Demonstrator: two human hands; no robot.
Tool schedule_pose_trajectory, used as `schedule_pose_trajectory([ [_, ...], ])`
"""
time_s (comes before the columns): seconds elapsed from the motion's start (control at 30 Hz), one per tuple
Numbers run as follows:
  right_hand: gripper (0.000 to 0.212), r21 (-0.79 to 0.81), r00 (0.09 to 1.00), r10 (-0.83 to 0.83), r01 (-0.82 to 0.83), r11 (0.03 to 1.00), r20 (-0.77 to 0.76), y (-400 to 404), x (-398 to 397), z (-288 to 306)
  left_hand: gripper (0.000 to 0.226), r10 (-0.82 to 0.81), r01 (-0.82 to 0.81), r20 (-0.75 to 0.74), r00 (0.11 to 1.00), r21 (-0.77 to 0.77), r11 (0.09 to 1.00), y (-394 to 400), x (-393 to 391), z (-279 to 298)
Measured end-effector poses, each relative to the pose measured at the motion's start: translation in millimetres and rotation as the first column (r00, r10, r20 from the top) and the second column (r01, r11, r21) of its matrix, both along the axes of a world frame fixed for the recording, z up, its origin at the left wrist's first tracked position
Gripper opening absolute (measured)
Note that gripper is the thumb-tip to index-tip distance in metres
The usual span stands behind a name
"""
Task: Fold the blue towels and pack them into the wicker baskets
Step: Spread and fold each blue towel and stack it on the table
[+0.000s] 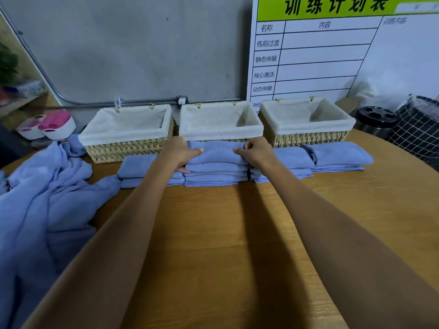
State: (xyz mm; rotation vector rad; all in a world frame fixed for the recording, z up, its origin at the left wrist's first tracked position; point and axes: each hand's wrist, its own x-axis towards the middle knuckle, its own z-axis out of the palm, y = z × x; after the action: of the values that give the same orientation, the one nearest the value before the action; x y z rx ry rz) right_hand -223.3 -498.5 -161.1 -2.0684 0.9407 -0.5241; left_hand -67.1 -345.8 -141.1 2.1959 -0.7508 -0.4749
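Left hand (177,151): grips the left end of the middle towel stack (216,167), forefinger laid on top, thumb tucked into its side.
Right hand (255,150): fingers curled, pinching the stack's right end.
Other folded towels (332,154): just outside both hands.
Wicker baskets (221,121): three, cloth-lined, just beyond the fingertips.
Unfolded towels (47,191): heaped well left of the left hand.

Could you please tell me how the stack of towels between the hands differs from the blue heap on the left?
The middle stack is neatly folded in flat layers; the left heap lies crumpled and unfolded. Both hands grip the stack, while nothing touches the heap. The heap sprawls wider. Both are the same blue cloth on the wooden table.
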Motion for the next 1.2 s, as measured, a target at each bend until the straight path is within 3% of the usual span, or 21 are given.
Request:
schedule_pose_trajectory([
  [0.23, 0.051, 0.021, 1.0, -0.009, 0.009, 1.0, 0.014, 0, 0, -1, 0.054, 0.049, -0.055, -0.096, 0.994, -0.065, 0.996, 1, 5, -6],
  [0.7, 0.048, 0.036, 0.999, -0.001, -0.001, 0.999, 0.039, 4, -3, 0, 0.052, 0.037, -0.036, 0.019, 0.999, -0.072, 0.997, 3, 5, -16],
  [0.87, 0.047, 0.009, 1.0, -0.001, 0.001, 1.0, 0.015, 5, -2, -1, 0.056, 0.043, -0.043, 0.06, 0.997, 0.004, 0.999, -3, 6, -14],
  [1.07, 0.047, -0.06, 0.998, -0.004, 0.0, 0.998, -0.056, 7, 3, 1, 0.061, -0.034, -0.047, 0.361, 0.932, 0.215, 0.976, -3, 10, -15],
  [1.2, 0.049, -0.075, 0.996, -0.027, 0.021, 0.997, -0.08, 9, 5, 1, 0.06, -0.027, -0.063, 0.405, 0.914, 0.207, 0.976, 2, 6, -17],
])
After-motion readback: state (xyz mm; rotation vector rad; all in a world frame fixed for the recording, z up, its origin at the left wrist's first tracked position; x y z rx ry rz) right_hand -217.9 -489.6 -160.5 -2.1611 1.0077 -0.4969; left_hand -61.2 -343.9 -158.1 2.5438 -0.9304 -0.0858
